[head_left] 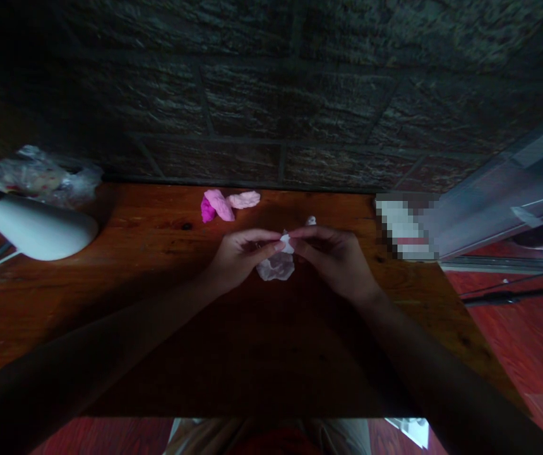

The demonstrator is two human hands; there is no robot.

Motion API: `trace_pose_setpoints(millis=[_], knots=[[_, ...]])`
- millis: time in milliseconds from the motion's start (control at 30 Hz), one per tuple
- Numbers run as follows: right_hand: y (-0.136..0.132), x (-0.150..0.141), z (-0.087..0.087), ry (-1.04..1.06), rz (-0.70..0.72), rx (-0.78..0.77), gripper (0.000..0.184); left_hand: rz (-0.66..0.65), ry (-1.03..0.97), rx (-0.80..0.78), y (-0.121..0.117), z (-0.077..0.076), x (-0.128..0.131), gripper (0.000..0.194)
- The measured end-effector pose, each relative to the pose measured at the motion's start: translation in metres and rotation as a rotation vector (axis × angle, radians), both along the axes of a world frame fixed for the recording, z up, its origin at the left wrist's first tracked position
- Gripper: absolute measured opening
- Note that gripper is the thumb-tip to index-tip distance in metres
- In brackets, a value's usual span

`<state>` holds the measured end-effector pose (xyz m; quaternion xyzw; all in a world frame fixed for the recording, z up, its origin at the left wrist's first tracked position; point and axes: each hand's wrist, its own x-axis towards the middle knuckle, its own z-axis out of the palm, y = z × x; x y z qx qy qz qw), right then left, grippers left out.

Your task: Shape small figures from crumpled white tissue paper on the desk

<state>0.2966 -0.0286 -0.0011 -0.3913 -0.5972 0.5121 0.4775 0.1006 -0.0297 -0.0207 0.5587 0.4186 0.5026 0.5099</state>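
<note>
Over the middle of the wooden table, my left hand and my right hand meet fingertip to fingertip. Between them they pinch a small white piece that looks like soft clay. Just below it is a pale, see-through flat piece, perhaps plastic; whether it lies on the table or touches my fingers, I cannot tell. A small white lump sits behind my right fingers. Farther back on the left lie pink, clay-like lumps, with a magenta one against them.
A dark stone-block wall closes off the table's back edge. On the left stand a white, rounded object and a crumpled clear plastic bag. A blurred-out white item lies at the back right, beside a translucent panel.
</note>
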Motion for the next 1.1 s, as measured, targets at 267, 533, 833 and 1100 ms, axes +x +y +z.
trace_pose_setpoints(millis=[267,533,833,1100], knots=[[-0.0017,-0.0013,-0.0006,0.007,0.024,-0.038,0.02,0.021,0.033,-0.013,-0.0007,0.0028,0.0001,0.025],[0.0016,0.0008,-0.0014,0.019,-0.03,-0.083,0.017,-0.035,0.023,-0.047,-0.0002,0.0064,0.0003,0.03],[0.0,-0.0014,0.0027,0.043,-0.029,-0.12,0.016,-0.076,0.043,-0.047,-0.0009,0.0088,-0.0023,0.03],[-0.0016,-0.003,0.0035,0.126,-0.041,-0.18,0.019,-0.108,-0.101,-0.135,0.0033,0.0059,-0.004,0.032]])
